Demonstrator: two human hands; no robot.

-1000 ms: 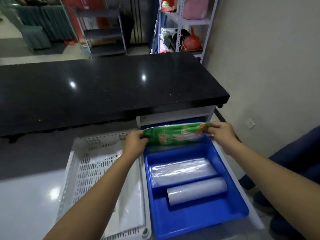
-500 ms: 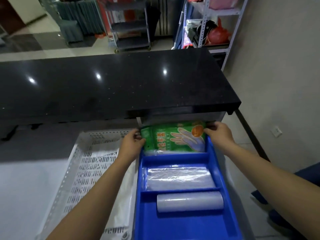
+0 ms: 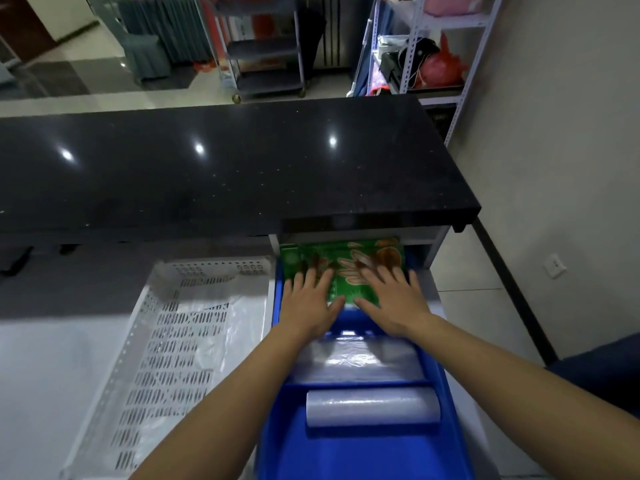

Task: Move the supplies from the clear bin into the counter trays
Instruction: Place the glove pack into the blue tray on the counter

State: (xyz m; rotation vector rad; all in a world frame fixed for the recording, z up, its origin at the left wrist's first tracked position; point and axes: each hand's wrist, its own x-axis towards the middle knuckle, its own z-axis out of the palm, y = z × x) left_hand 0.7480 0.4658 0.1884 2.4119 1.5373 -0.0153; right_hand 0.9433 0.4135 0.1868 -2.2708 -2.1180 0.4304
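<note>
Kid: Hands are both flat! The left hand point(image 3: 308, 303) and the right hand point(image 3: 391, 299) have fingers spread wide, palms down on the green pack point(image 3: 341, 268). They press it. They do not pinch it.

Helper: Right. Where is the pack?

Kid: It lies in the far part of the blue tray point(image 3: 450, 393), just under the edge of the black bench point(image 3: 221, 168). The far end of the pack is tucked in the dark there, so I cannot see all of it.

Helper: Which way does it lie?

Kid: Its long side goes left to right. So 1 hand sits on each half, and both are just as near. The pack is right under them, a bit ahead of the wrists.

Helper: What else is in the tray?

Kid: 2 more things. A flat clear pack point(image 3: 349, 362) in the middle part, and a clear roll point(image 3: 372, 407) in the near part. They lie left to right too.

Helper: And beside it?

Kid: A white tray with holes point(image 3: 152, 341) on the left, touching the blue one, with thin plastic in it. I cannot see a clear bin.

Helper: I think the pack is about in place, so the hands can lift off.
</note>
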